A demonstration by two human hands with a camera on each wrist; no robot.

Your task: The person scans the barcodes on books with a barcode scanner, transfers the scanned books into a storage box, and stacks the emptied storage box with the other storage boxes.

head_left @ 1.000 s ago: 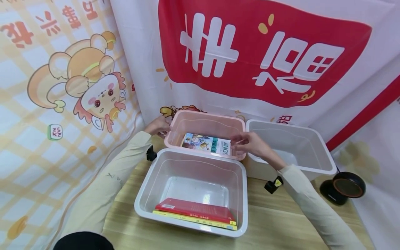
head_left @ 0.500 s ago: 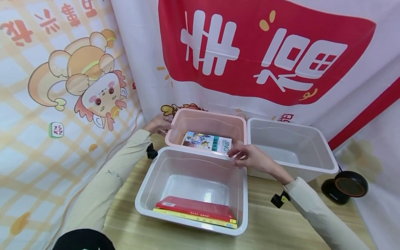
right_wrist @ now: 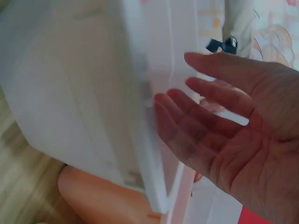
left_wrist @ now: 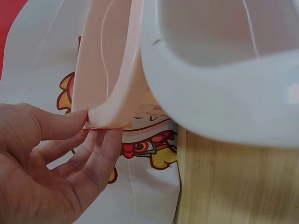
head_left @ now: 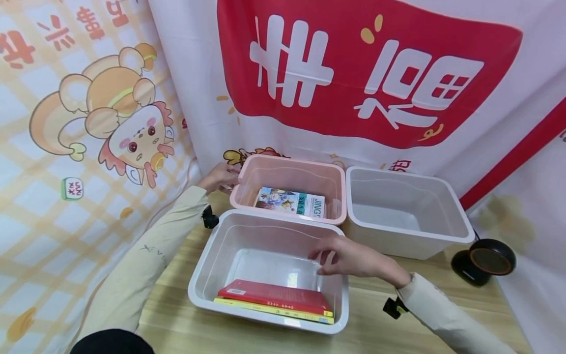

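My left hand (head_left: pixel 221 178) holds the left end of the pink bin (head_left: pixel 292 169); in the left wrist view thumb and fingers pinch its rim (left_wrist: pixel 107 116). A book with a colourful picture cover (head_left: pixel 287 201) lies inside that bin. Above the right side of the front white bin (head_left: pixel 256 258) hovers my right hand (head_left: pixel 349 258), holding nothing, its fingers loosely bent. The right wrist view has those fingers (right_wrist: pixel 173 128) close by a white bin's rim. Along the near wall of the front bin lie a red book (head_left: pixel 274 294) and a yellow-spined one (head_left: pixel 274 310) under it.
Another white bin (head_left: pixel 407 236) stands to the right of the pink one, against the hanging cloth. A black round device (head_left: pixel 484 260) sits at the wooden table's (head_left: pixel 398 339) right side. Printed cloth (head_left: pixel 88 147) closes in the left.
The right hand has drawn back from the picture-cover book in the pink bin and come nearer, over the front white bin, with nothing in it. My left hand keeps its hold.
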